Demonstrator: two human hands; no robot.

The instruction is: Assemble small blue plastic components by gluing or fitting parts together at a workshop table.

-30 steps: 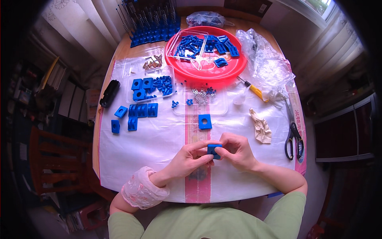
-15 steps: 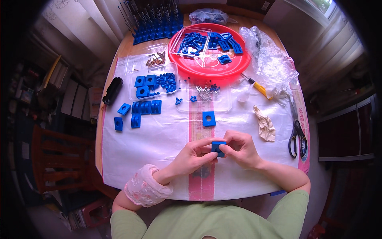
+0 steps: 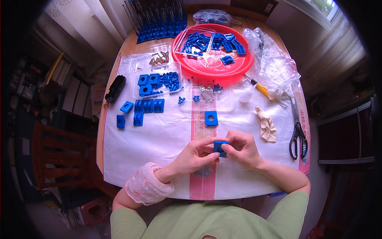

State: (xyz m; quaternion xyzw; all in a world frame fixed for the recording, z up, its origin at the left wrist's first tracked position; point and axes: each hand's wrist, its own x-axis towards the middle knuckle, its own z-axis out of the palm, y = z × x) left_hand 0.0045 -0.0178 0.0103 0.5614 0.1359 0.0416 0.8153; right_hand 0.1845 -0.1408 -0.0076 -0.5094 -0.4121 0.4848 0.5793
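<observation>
A small blue square plastic part is pinched between my two hands above the near middle of the table. My left hand grips its left side between thumb and fingers. From the right, my right hand is closed on it too, its thumb pressed on the face. Just beyond my hands lies another blue square part with a round hole. To the left sit several blue arched parts in a cluster, with two holed blue parts beside them.
A clear box holds blue pieces; white rings lie on a clear lid. Beyond stands a red basin with blue parts. At right are black-handled scissors, crumpled beige material, a yellow-handled screwdriver and plastic bags.
The view has shifted slightly, so the table things appear a little further right. Both hands keep hold of the blue part, which has tilted slightly.
</observation>
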